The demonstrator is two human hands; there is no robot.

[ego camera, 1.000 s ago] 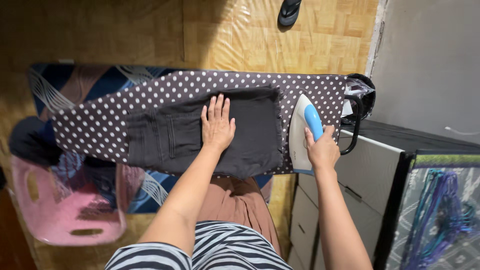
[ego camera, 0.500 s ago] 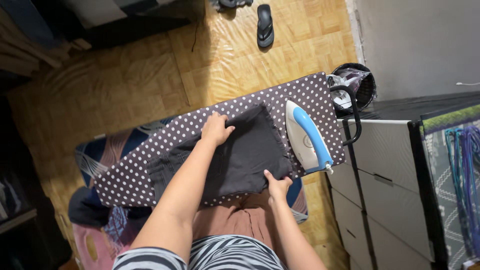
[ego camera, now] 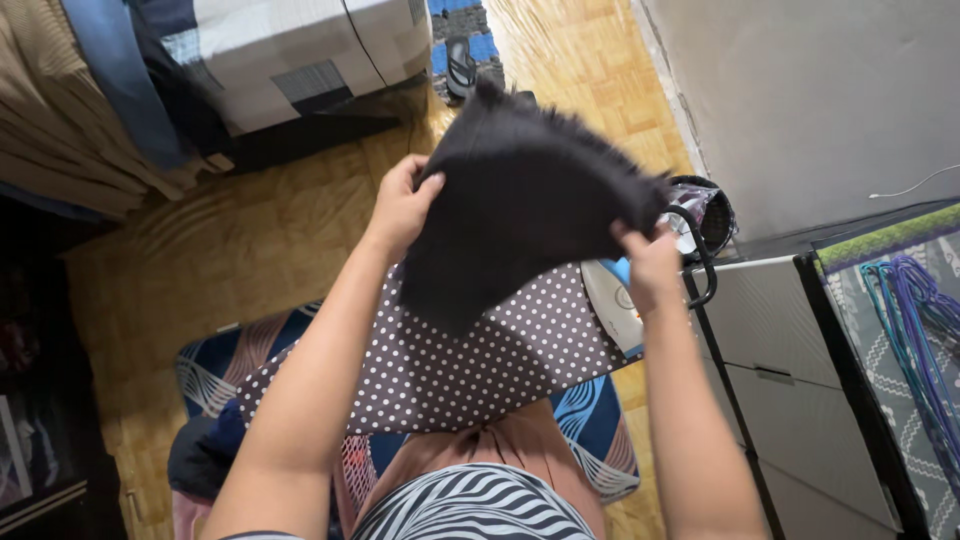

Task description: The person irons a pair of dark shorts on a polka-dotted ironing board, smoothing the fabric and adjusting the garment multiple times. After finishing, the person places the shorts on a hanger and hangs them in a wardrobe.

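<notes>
A dark grey garment (ego camera: 515,200) with a frayed hem hangs in the air above the ironing board (ego camera: 470,365), which has a brown cover with white dots. My left hand (ego camera: 402,205) grips the garment's left edge. At its right edge, my right hand (ego camera: 648,262) pinches the cloth. A white and blue iron (ego camera: 618,302) rests on the right end of the board, partly hidden behind my right wrist.
A black waste bin (ego camera: 712,208) stands past the board's right end. A white drawer unit (ego camera: 790,390) is at the right, with hangers (ego camera: 920,330) on a patterned surface. A blue patterned mat (ego camera: 590,420) lies under the board. Boxes (ego camera: 290,55) and a sandal (ego camera: 460,62) are farther off.
Both hands have lifted the dark garment off the board into the air. My right hand had let go of the iron before that. The view has tilted up.
</notes>
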